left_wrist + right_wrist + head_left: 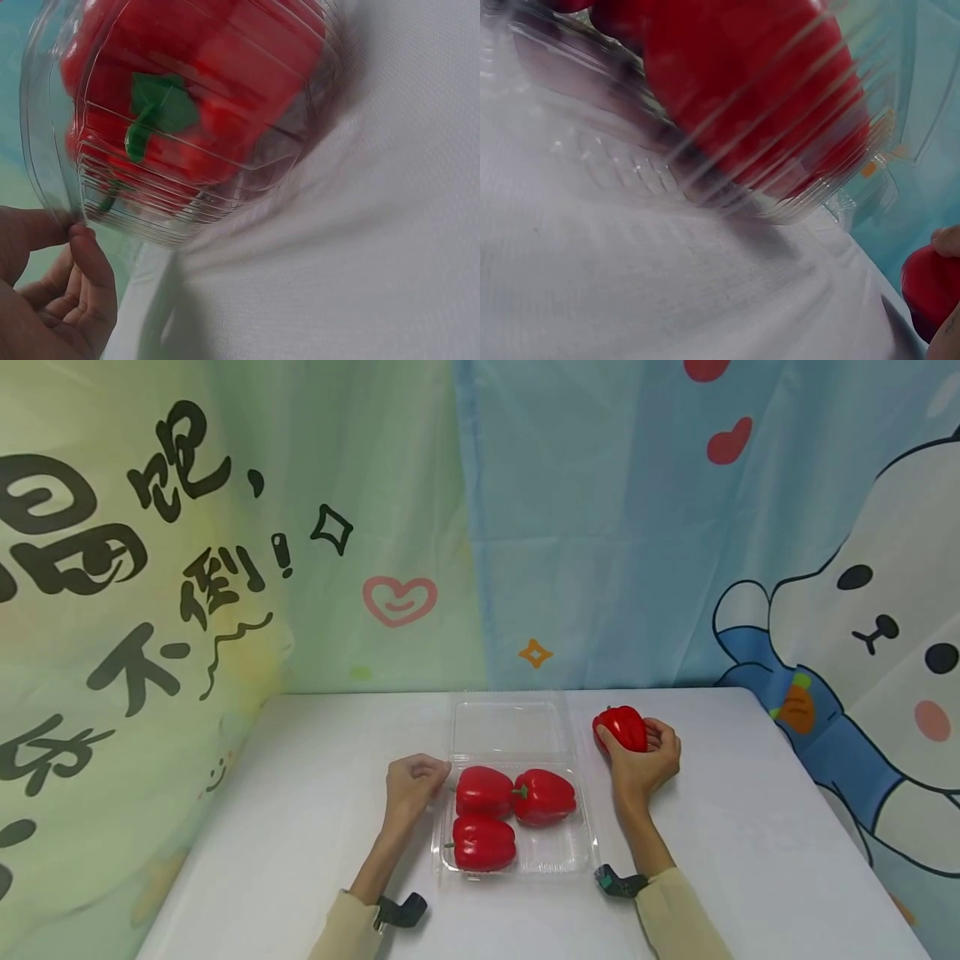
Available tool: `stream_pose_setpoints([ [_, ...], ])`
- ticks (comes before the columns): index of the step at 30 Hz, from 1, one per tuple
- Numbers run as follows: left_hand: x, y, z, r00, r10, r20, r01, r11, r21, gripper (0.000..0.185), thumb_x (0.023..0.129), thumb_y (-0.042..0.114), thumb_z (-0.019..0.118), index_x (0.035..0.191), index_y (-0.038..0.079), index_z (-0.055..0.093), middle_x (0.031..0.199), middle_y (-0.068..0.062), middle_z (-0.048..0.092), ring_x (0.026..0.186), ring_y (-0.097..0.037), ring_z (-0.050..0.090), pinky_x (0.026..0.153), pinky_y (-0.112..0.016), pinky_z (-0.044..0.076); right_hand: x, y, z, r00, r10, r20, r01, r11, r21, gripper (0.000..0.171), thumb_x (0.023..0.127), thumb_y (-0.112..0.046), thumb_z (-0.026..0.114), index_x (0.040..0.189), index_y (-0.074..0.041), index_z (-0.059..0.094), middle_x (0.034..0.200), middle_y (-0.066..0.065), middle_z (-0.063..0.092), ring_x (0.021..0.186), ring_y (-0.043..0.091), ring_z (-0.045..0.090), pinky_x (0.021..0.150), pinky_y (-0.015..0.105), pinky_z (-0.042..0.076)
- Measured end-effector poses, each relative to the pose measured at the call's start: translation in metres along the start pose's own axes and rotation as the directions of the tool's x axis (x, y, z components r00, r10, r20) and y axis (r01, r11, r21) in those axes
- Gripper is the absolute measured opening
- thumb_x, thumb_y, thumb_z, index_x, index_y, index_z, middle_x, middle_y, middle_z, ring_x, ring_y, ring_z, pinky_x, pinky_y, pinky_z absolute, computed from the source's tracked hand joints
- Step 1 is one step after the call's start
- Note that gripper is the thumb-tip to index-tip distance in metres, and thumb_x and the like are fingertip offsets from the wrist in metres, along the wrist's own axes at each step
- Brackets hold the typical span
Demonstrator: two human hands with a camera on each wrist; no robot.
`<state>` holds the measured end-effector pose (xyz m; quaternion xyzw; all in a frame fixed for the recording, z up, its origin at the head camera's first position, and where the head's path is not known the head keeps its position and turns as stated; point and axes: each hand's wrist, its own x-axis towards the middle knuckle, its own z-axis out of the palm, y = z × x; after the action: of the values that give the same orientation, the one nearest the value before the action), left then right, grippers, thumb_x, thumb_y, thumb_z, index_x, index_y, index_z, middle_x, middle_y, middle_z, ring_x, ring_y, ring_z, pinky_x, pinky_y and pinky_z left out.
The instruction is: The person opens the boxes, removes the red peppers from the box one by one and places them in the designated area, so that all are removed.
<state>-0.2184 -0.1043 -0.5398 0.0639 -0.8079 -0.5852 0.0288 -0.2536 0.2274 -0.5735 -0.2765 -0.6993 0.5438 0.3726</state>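
Note:
A clear plastic clamshell container (551,852) lies with its lid (510,727) folded back. Three red bell peppers sit inside: one at the back left (483,791), one at the right (545,797) and one at the front left (484,843). My left hand (412,785) pinches the container's left rim between thumb and fingertip, as the left wrist view (67,277) shows. To the right of the container, my right hand (647,764) grips another red bell pepper (624,728), which is partly hidden by the fingers.
A white-covered table (300,810) carries everything. Behind it hangs a printed curtain (555,552) with hearts, lettering and a cartoon bear. Each wrist wears a dark camera mount, one on the left (401,911) and one on the right (619,882).

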Motion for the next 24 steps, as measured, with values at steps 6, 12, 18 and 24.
stream_pose_setpoints([
  [6,-0.0009,0.0001,-0.0003,1.000,0.002,0.002,-0.002,1.000,0.000,0.017,0.089,0.024,0.074,0.085,0.008,0.074,0.071,-0.011,0.072,0.060,-0.016,0.062,0.053,-0.027,0.051,-0.0001,0.0008,0.0021,1.000,-0.015,0.008,0.015,1.000,-0.001,0.071,0.071,-0.036,0.092,0.131,-0.018,0.058,0.131,-0.003,0.060,0.117,0.012,0.052,0.101,0.045,0.053],
  [12,-0.0009,-0.0005,-0.0007,1.000,0.000,0.003,0.000,1.000,-0.008,0.017,0.089,0.024,0.074,0.085,0.007,0.074,0.071,-0.011,0.072,0.059,-0.016,0.062,0.054,-0.027,0.051,-0.0021,-0.0006,0.0043,1.000,-0.021,0.009,0.021,1.000,-0.002,0.070,0.071,-0.035,0.092,0.130,-0.018,0.058,0.131,-0.001,0.060,0.117,0.013,0.053,0.100,0.045,0.053],
  [18,0.0001,-0.0018,-0.0003,1.000,0.001,-0.003,-0.001,1.000,-0.009,0.016,0.089,0.023,0.074,0.085,0.006,0.073,0.070,-0.012,0.072,0.059,-0.016,0.063,0.053,-0.026,0.051,-0.0034,-0.0032,0.0062,1.000,-0.003,0.004,0.004,1.000,-0.026,0.070,0.073,-0.035,0.090,0.132,-0.020,0.055,0.134,0.000,0.058,0.121,0.015,0.051,0.103,0.047,0.052],
  [24,0.0008,-0.0023,0.0002,1.000,0.001,0.003,0.000,1.000,-0.020,0.017,0.088,0.023,0.075,0.083,0.007,0.073,0.069,-0.012,0.071,0.058,-0.016,0.062,0.053,-0.026,0.050,-0.0024,-0.0015,0.0081,1.000,-0.012,0.000,0.012,1.000,-0.018,0.070,0.073,-0.033,0.090,0.132,-0.020,0.055,0.134,0.002,0.057,0.121,0.016,0.051,0.104,0.047,0.051],
])
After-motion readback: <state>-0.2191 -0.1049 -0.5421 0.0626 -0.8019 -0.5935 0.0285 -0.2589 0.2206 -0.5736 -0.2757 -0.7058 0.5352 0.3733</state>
